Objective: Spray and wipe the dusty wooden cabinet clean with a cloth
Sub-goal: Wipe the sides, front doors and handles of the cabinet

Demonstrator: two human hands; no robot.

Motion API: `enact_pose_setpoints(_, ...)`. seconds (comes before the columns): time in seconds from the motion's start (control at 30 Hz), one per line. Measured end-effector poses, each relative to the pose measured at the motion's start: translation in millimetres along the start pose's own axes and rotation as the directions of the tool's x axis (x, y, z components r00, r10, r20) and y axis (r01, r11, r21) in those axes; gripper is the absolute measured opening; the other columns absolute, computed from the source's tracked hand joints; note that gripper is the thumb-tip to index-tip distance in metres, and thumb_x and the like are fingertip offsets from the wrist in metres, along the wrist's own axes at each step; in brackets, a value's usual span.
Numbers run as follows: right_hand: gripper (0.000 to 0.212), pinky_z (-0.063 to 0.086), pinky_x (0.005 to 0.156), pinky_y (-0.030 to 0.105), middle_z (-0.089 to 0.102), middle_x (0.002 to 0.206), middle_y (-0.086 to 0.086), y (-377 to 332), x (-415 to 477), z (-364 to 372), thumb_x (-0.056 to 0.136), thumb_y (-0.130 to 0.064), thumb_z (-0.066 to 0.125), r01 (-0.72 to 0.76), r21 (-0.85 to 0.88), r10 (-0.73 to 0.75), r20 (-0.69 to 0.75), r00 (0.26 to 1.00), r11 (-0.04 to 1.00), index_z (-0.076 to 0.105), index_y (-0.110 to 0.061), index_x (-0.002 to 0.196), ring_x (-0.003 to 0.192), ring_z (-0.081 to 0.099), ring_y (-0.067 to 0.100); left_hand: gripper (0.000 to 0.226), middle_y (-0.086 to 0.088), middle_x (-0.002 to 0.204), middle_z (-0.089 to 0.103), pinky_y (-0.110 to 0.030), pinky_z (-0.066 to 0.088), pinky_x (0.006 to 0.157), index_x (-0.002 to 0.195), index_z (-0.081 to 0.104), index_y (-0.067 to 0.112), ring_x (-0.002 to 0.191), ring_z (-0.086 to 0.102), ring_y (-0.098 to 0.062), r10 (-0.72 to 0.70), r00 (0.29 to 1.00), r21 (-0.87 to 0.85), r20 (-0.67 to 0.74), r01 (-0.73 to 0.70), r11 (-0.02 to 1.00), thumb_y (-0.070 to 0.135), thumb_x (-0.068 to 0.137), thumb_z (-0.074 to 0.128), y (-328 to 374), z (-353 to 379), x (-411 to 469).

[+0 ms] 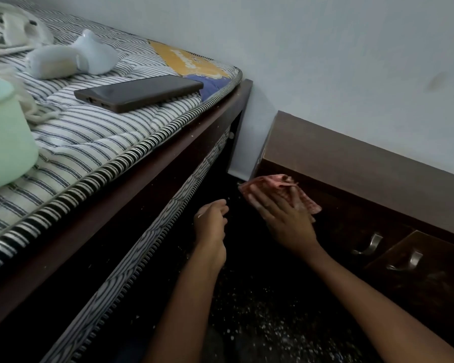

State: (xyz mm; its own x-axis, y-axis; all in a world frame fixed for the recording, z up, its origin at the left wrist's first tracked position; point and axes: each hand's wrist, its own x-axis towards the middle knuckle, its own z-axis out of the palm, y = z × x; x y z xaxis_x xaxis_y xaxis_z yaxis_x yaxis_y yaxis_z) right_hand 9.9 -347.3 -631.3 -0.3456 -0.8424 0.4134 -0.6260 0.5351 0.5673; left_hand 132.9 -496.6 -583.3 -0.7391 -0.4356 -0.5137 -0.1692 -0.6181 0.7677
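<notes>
Head view, looking down into the corner between a bed and a low cabinet. I see the right hand point(283, 218) laid flat, fingers straight and close together, pressing a pink patterned cloth point(269, 182) against the upper left part of the cabinet point(351, 158) front, just below its top edge and near its left corner. The cloth is bunched above the fingertips and shows again past the far side of the hand. The left hand point(211, 224) hangs free between the bed and the cabinet, fingers loosely curled, holding nothing and touching nothing that I can make out.

The cabinet is dark brown wood and stands against the pale wall point(325, 61). Two metal handles point(370, 244) sit side by side on its front, to the right of the wiping hand; the panel carrying the right handle stands slightly proud of the rest.

On the left, a striped mattress point(95, 142) lies on a dark wooden bed frame point(194, 142). A dark phone point(139, 93) lies flat near the mattress edge. Behind it lies a pale bottle-shaped object point(71, 60); I cannot tell whether it is the spray bottle. A pale green container point(5, 132) stands at the left margin. A second striped mattress edge point(152, 247) runs below the frame. The floor point(260, 323) is dark and speckled white.
</notes>
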Motion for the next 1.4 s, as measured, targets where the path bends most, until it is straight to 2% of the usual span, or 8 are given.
enact_pose_setpoints(0.2,0.053,-0.006,0.117,0.043,0.002,0.157,-0.004,11.9,-51.3,26.5,0.092,-0.026,0.034,0.223,0.028,-0.225,0.096,0.970,0.974,0.030,-0.016,0.144,0.132,0.032,0.016,0.027,-0.008,0.128,0.058,-0.031,0.036,0.093,0.117,0.059,0.011,0.115,0.051,-0.020,0.025,0.998,-0.019,-0.056,-0.026,0.999,0.011,0.095,0.044,-5.0,-1.1,0.4)
enact_pose_setpoints(0.4,0.058,0.008,0.110,0.053,0.020,0.154,-0.005,30.3,-58.4,9.6,0.089,-0.029,0.043,0.009,-0.023,-0.008,0.048,0.999,1.000,0.028,-0.021,0.145,0.138,0.024,0.015,0.032,-0.004,0.127,0.056,-0.031,0.036,0.095,0.120,0.057,0.013,0.106,0.048,-0.014,0.061,0.989,-0.028,-0.137,-0.065,0.997,0.008,0.095,0.038,-6.8,-11.4,12.8)
enact_pose_setpoints(0.57,0.051,0.000,0.113,0.046,0.026,0.150,-0.007,-5.1,-16.1,13.8,0.091,-0.027,0.042,-0.024,0.076,0.027,-0.027,0.999,0.997,0.039,-0.020,0.141,0.135,0.030,0.014,0.034,-0.004,0.120,0.057,-0.029,0.036,0.089,0.121,0.058,0.011,0.103,0.047,-0.014,0.082,0.976,-0.023,-0.202,-0.089,0.996,0.006,0.094,0.038,-14.2,-4.8,18.9)
enact_pose_setpoints(0.8,0.050,-0.014,0.116,0.041,0.033,0.150,-0.005,-27.0,-72.5,65.2,0.090,-0.024,0.038,0.253,-0.025,-0.232,0.318,0.919,0.967,0.042,-0.015,0.139,0.134,0.032,0.011,0.034,-0.005,0.128,0.057,-0.029,0.036,0.094,0.121,0.058,0.011,0.110,0.049,-0.015,0.060,0.991,0.029,-0.118,-0.057,0.998,0.005,0.094,0.039,-27.0,8.8,8.4)
enact_pose_setpoints(0.93,0.052,-0.012,0.116,0.042,0.005,0.156,-0.006,-15.3,-108.9,62.3,0.092,-0.022,0.037,0.124,0.012,-0.123,0.237,0.964,0.992,0.033,-0.015,0.143,0.139,0.022,0.010,0.031,-0.002,0.122,0.059,-0.026,0.037,0.089,0.117,0.059,0.013,0.104,0.050,-0.012,0.098,0.991,0.041,-0.092,-0.094,0.995,0.005,0.095,0.040,-24.6,9.9,1.2)
enact_pose_setpoints(1.1,0.056,-0.005,0.115,0.044,0.024,0.153,-0.007,-27.4,-74.1,44.3,0.091,-0.023,0.042,-0.105,0.012,0.103,0.105,0.989,0.994,0.030,-0.020,0.145,0.135,0.026,0.011,0.031,0.000,0.109,0.059,-0.024,0.038,0.087,0.113,0.060,0.012,0.100,0.052,-0.010,0.153,0.982,0.061,-0.114,-0.147,0.987,0.003,0.095,0.036,-26.5,15.7,-4.6)
enact_pose_setpoints(1.27,0.056,-0.005,0.114,0.043,0.028,0.148,-0.008,-56.0,-43.4,68.6,0.084,-0.024,0.029,0.180,-0.055,-0.164,0.224,0.961,0.982,0.034,-0.018,0.139,0.133,0.040,0.013,0.025,0.004,0.101,0.058,-0.023,0.038,0.087,0.105,0.059,0.015,0.096,0.052,-0.009,0.159,0.975,0.038,-0.157,-0.155,0.987,0.002,0.095,0.039,-33.7,24.7,-7.2)
enact_pose_setpoints(1.4,0.054,-0.010,0.117,0.037,0.051,0.136,-0.007,-56.5,-84.9,87.4,0.082,-0.024,0.029,0.334,-0.014,-0.277,0.528,0.803,0.942,0.056,-0.017,0.127,0.125,0.050,0.011,0.023,0.012,0.089,0.057,-0.022,0.038,0.084,0.103,0.060,0.017,0.087,0.052,-0.003,0.181,0.974,0.059,-0.137,-0.174,0.983,0.004,0.095,0.043,-35.9,24.9,-10.2)
